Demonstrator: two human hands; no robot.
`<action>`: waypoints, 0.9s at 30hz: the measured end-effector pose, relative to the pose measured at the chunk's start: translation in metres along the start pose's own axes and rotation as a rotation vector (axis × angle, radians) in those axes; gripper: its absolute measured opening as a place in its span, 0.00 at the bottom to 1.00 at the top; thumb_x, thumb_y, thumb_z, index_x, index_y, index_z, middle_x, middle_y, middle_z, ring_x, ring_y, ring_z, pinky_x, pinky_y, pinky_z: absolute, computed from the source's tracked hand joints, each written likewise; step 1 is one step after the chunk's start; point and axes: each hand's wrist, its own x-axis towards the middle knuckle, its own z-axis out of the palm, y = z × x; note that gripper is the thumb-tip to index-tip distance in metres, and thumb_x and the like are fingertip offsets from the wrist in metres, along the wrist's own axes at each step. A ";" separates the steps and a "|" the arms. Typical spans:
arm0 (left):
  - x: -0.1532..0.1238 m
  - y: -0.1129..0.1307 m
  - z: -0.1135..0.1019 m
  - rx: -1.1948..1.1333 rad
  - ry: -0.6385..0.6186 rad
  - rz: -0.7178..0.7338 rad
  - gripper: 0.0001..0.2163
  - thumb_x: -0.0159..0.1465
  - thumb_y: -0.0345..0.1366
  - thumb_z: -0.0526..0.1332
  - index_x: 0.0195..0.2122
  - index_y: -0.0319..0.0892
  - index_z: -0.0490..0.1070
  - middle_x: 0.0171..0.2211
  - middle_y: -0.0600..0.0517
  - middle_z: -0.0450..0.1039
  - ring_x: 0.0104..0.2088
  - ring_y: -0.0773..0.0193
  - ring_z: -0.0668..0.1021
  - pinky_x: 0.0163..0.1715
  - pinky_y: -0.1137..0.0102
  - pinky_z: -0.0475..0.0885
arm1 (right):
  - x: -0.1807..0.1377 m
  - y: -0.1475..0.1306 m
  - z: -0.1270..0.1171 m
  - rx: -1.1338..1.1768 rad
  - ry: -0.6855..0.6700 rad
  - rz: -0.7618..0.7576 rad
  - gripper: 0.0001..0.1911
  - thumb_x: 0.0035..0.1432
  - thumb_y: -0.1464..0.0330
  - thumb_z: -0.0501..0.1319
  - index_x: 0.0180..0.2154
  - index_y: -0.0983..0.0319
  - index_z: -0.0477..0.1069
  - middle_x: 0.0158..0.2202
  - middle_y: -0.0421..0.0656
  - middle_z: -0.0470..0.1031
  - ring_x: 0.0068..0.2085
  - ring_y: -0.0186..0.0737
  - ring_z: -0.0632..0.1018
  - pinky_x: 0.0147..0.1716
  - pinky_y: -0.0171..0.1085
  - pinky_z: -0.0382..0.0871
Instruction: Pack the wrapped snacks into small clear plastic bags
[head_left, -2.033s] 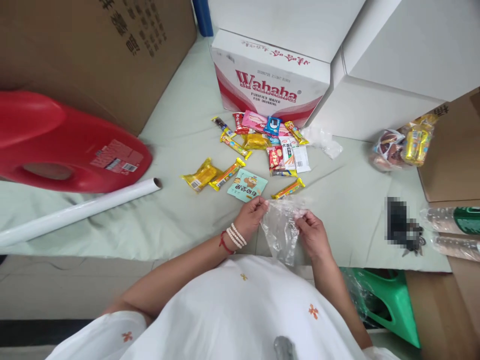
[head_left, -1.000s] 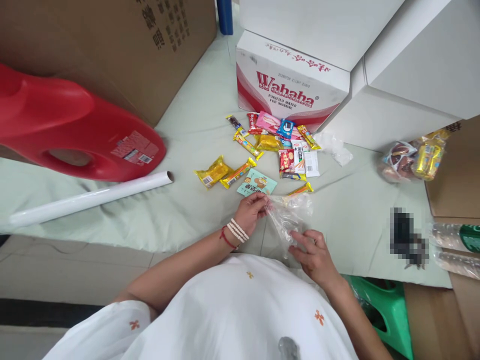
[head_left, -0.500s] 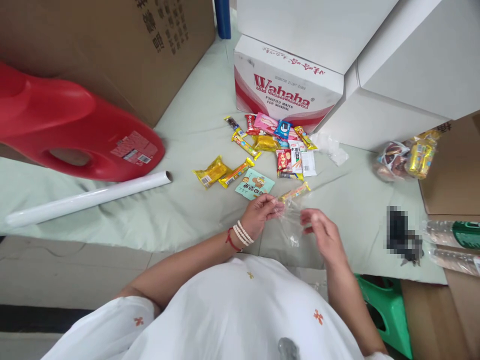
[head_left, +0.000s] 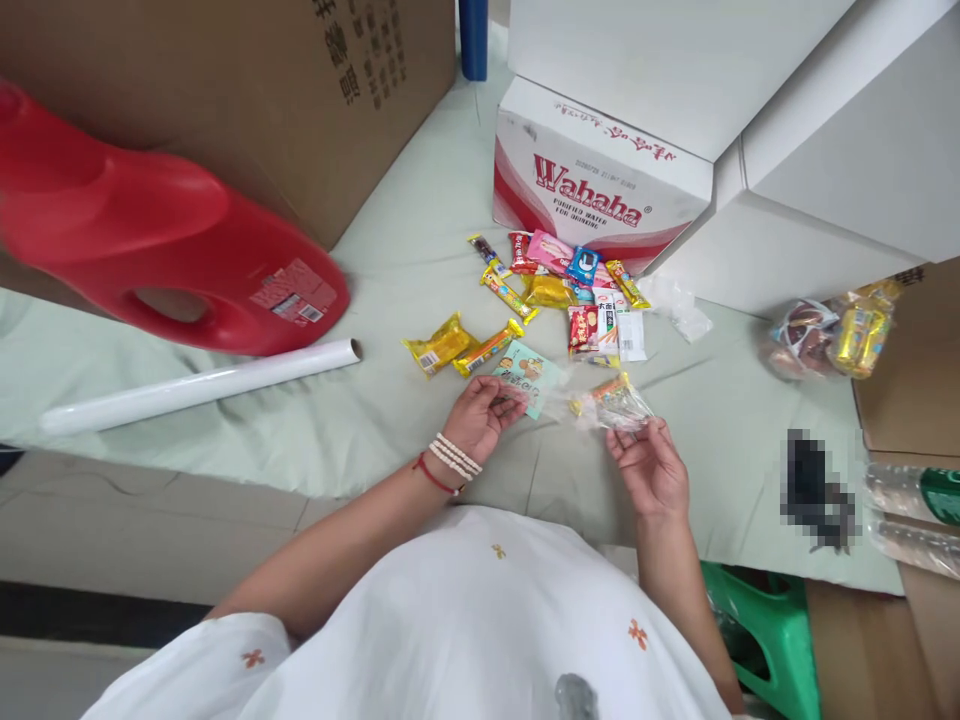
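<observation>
A thin clear plastic bag (head_left: 626, 405) stretches between my two hands. My left hand (head_left: 486, 412) pinches its left end, over the edge of a mint-green snack packet (head_left: 541, 372). The other end is gripped by the fingers of my right hand (head_left: 649, 465). A yellow-and-orange snack stick (head_left: 611, 386) shows behind or through the film; I cannot tell if it is inside. To the left lie a yellow-wrapped snack (head_left: 437, 344) and another yellow stick (head_left: 489, 347). Farther back sits a pile of small snack packets (head_left: 553, 290), with crumpled clear plastic (head_left: 682, 305) beside it.
A white Wahaba-style water carton (head_left: 600, 185) stands behind the snacks. At left are a red jug (head_left: 247, 270), a white tube (head_left: 202, 385) and a large brown box (head_left: 247, 120). Bagged snacks (head_left: 806, 340) and wrapped cups (head_left: 911, 495) lie right. A green stool (head_left: 776, 620) stands below.
My hands have moved apart, the left one leftward to the mint-green packet. My right hand has closed on the bag, which now spreads out between them. The view has shifted slightly.
</observation>
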 end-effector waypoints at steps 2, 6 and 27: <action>0.003 0.007 -0.006 0.048 -0.018 -0.008 0.14 0.57 0.41 0.71 0.35 0.44 0.66 0.31 0.54 0.78 0.34 0.63 0.82 0.41 0.63 0.79 | 0.001 0.003 -0.012 -0.023 0.029 0.021 0.16 0.52 0.59 0.75 0.33 0.56 0.71 0.33 0.37 0.77 0.33 0.35 0.78 0.37 0.40 0.78; 0.002 0.012 -0.016 0.508 0.054 0.205 0.12 0.58 0.43 0.67 0.35 0.44 0.67 0.34 0.50 0.76 0.35 0.59 0.79 0.37 0.63 0.76 | 0.002 0.013 -0.025 -0.218 0.111 0.044 0.19 0.49 0.56 0.76 0.33 0.57 0.70 0.29 0.36 0.74 0.28 0.32 0.74 0.24 0.31 0.69; -0.027 0.019 -0.037 1.641 -1.154 0.913 0.10 0.68 0.30 0.57 0.39 0.48 0.78 0.36 0.46 0.79 0.45 0.55 0.77 0.53 0.59 0.66 | 0.020 -0.001 -0.049 -0.281 0.158 0.091 0.24 0.40 0.56 0.79 0.33 0.59 0.71 0.30 0.38 0.76 0.28 0.33 0.76 0.23 0.31 0.71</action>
